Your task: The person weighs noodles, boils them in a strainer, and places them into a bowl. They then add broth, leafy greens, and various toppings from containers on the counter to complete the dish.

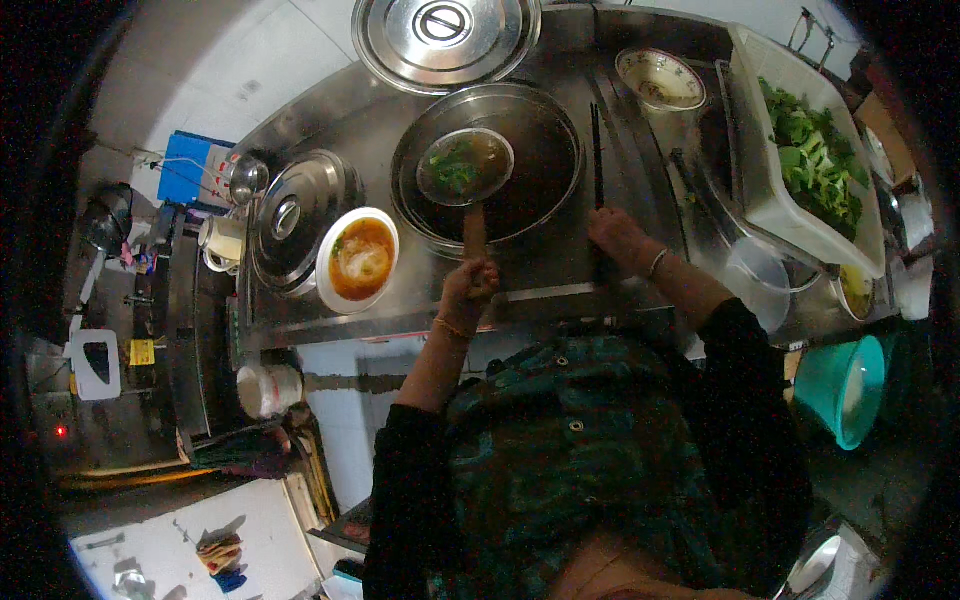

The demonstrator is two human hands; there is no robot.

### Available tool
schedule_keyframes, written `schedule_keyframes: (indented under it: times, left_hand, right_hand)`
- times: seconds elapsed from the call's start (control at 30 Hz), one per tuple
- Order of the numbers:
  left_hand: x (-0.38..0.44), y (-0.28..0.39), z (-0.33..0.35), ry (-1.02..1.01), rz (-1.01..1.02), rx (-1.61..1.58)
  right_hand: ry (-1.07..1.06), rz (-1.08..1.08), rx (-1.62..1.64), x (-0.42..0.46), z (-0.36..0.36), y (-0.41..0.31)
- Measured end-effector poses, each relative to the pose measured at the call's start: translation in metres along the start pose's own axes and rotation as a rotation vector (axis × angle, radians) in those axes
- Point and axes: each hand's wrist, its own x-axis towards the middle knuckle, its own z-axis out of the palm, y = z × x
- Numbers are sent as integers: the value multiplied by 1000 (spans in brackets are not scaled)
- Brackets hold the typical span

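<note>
My left hand (471, 283) grips the wooden handle (474, 232) of a round strainer (498, 144). The strainer is over a large round pot (553, 196), and chopped green leaves (457, 172) lie in it. Whether its basket touches the dark liquid is hard to tell. My right hand (624, 238) is closed on a pair of long dark chopsticks (598, 157), which point away from me beside the pot. A white bowl (324, 276) of noodles in reddish broth (364, 259) stands left of the pot.
A steel lid (487, 37) lies behind the pot, and a second lidded pot (289, 217) stands left. At the right are a patterned bowl (661, 79), a white basket (806, 225) of leafy greens (817, 161) and a clear plastic container (757, 281). Lower right is a teal basin (825, 386).
</note>
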Motion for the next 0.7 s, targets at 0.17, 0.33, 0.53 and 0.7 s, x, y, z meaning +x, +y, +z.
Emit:
schedule_keyframes:
  times: [0.17, 0.33, 0.53, 0.7]
  left_hand:
    - [16, -2, -44, -36, -233, -71]
    - [25, 5, -46, -247, -333, -196]
    - [16, 11, -37, -181, -214, 5]
    - [36, 6, -67, -282, -268, 45]
  right_hand:
    - [-141, -26, -62, 13, -76, -27]
    - [84, 97, 158, -13, -30, -19]
    - [-61, 786, 726, -10, -78, -31]
    - [250, 1064, 1204, -20, -74, -41]
